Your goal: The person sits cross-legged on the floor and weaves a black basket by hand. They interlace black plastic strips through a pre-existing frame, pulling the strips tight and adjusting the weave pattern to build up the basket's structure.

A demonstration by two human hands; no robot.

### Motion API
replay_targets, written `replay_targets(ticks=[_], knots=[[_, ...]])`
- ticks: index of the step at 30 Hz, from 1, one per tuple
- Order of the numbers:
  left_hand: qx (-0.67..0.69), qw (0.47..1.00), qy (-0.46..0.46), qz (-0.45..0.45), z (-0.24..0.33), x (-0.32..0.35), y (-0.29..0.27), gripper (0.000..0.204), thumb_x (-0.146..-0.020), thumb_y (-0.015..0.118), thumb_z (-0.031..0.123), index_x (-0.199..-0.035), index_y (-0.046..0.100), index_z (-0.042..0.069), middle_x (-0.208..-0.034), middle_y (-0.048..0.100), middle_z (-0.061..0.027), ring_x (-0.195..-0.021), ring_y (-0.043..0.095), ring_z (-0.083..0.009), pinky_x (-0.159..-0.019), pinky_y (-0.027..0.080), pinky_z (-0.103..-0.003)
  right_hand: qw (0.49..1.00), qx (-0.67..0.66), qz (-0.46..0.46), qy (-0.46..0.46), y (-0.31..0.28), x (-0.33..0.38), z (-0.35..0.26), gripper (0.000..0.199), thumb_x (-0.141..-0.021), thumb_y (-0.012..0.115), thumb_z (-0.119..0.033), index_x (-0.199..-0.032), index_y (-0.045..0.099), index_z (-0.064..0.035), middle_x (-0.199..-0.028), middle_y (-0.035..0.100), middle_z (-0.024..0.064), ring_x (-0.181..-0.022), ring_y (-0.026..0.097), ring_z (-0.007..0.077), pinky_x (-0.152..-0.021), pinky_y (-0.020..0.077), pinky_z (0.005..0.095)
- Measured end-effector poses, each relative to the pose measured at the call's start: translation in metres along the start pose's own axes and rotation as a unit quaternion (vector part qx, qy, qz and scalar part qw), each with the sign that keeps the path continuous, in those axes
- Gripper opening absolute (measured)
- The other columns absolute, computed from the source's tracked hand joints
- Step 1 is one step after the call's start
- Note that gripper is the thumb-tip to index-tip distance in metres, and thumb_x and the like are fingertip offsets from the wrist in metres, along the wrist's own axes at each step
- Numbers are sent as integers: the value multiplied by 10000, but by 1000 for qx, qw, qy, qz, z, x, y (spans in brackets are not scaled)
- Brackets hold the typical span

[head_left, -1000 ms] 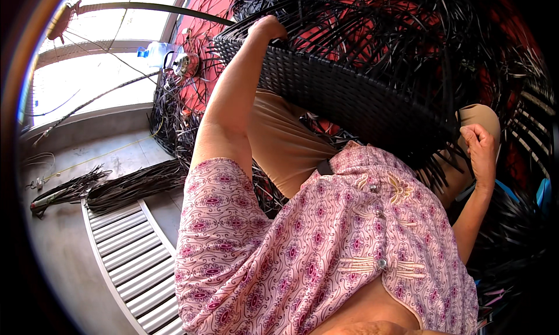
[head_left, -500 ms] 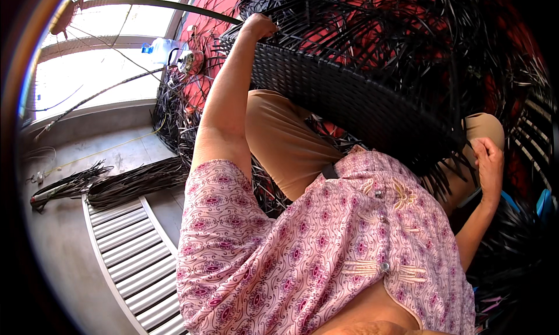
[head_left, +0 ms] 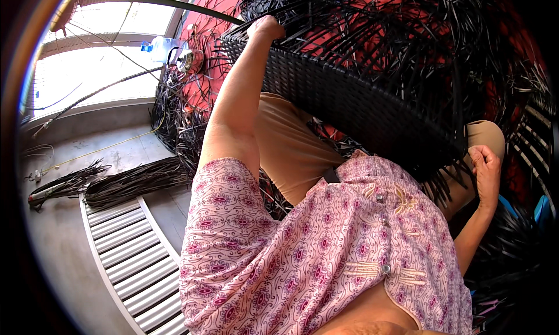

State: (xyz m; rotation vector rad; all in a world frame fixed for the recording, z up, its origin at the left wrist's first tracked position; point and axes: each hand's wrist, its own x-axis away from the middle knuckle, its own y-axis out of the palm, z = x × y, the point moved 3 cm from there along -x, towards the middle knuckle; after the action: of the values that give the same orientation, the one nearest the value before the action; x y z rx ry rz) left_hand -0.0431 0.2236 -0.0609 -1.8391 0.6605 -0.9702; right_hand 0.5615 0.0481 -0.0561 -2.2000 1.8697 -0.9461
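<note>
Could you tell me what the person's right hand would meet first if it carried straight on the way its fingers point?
The right hand points up, so it would probably meet the woven black panel just above; depth is unclear.

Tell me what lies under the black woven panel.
Under the black woven panel show the person's tan-clad legs and loose black strips hanging from its lower edge. The left hand holds its top corner; the right hand is at its lower end. The panel covers the rest.

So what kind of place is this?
Probably a wicker-weaving workshop. The left hand grips a black woven panel, with bundles of black strips on the concrete floor.
</note>
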Motion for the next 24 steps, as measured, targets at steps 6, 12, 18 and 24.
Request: replay_targets(ticks=[6,12,18,24], knots=[[174,978,75,-82,-37,-37,11,466,-703,803,433,-1025,755,100,-1063,728,-109,-1037,681,-248,-889,538,-350,1000,-27,-11,1,-1,-3,4,193,-954,644,-235,-907,671,-50,-697,476,-79,-591,398,20,-529,326,191],[85,988,112,59,-86,-95,40,349,-754,758,387,-1004,765,144,-961,747,-73,-996,688,-240,-904,532,-374,999,-23,-17,27,-2,-2,-5,219,-949,650,-248,-873,659,-42,-690,473,-75,-618,404,21,-551,343,202],[95,993,43,-49,-71,-78,22,384,-717,747,363,-996,761,99,-1000,740,-105,-1004,690,-240,-904,530,-366,999,7,-7,38,-6,-1,-1,236,-949,645,-259,-863,658,-39,-669,466,-72,-600,398,29,-544,340,209],[-32,998,41,-30,-63,-89,34,496,-724,745,359,-1146,718,100,-1243,676,-84,-1178,629,-228,-969,508,-365,998,16,-13,52,-1,-4,-6,257,-945,647,-282,-859,658,-40,-650,461,-68,-588,399,32,-533,328,211]])
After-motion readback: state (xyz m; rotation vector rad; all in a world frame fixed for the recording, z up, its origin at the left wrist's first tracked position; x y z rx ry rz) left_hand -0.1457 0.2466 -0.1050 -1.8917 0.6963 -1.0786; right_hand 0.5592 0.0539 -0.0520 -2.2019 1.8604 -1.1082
